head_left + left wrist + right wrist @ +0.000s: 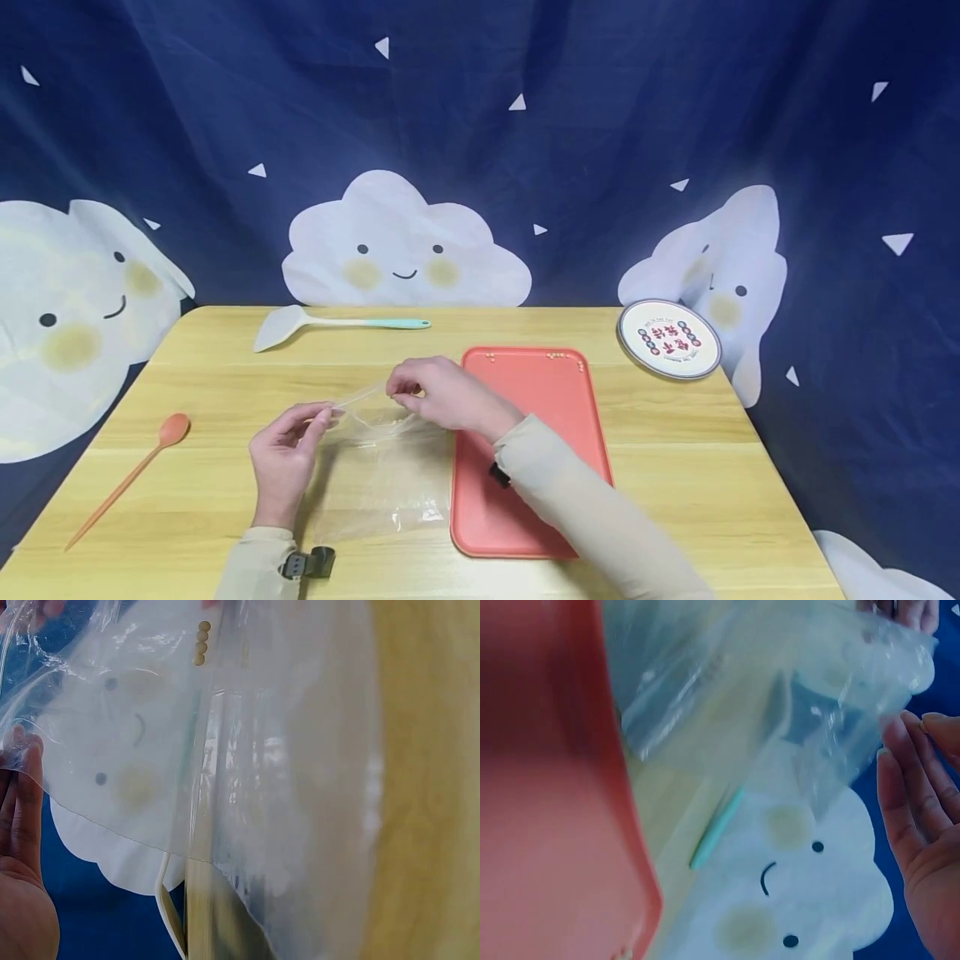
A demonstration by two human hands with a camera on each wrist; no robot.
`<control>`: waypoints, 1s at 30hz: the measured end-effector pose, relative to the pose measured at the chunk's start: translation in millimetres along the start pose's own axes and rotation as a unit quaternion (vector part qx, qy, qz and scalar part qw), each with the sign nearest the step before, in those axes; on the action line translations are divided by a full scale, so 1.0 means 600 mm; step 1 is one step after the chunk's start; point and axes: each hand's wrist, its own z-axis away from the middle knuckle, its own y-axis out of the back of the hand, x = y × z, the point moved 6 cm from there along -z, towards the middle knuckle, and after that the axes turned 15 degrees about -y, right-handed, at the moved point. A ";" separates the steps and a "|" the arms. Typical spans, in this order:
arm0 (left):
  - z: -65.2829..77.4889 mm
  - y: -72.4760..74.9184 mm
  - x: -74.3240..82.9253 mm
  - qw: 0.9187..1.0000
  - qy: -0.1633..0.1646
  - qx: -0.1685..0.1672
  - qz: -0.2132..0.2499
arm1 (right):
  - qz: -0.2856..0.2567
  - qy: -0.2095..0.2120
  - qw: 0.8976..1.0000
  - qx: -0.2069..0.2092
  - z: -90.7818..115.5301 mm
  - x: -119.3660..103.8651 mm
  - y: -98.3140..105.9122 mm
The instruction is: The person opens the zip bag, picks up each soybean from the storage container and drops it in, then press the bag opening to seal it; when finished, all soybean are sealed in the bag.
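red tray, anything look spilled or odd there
A few small pale yellow balls sit in loose clusters along the far end of the red tray. They look like stragglers, scattered rather than gathered together. The tray shows no damage, though the right sleeve hides part.

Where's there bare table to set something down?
Right of the red tray, nearer than the plate; also between the orange spoon and left hand. Crowded: from left hand through clear bag and right hand to tray.

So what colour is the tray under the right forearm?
The tray is coral red; the head view shows it best.
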 end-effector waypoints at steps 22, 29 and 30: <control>0.002 0.003 -0.002 1.000 0.002 -0.004 0.005 | 0.022 -0.014 0.999 0.040 0.009 0.029 0.004; -0.001 0.001 0.001 1.000 -0.009 -0.004 0.011 | -0.017 -0.061 0.995 0.071 0.039 0.081 0.058; -0.001 0.001 0.001 1.000 -0.009 -0.004 0.008 | -0.024 -0.069 0.994 0.078 0.044 0.092 0.066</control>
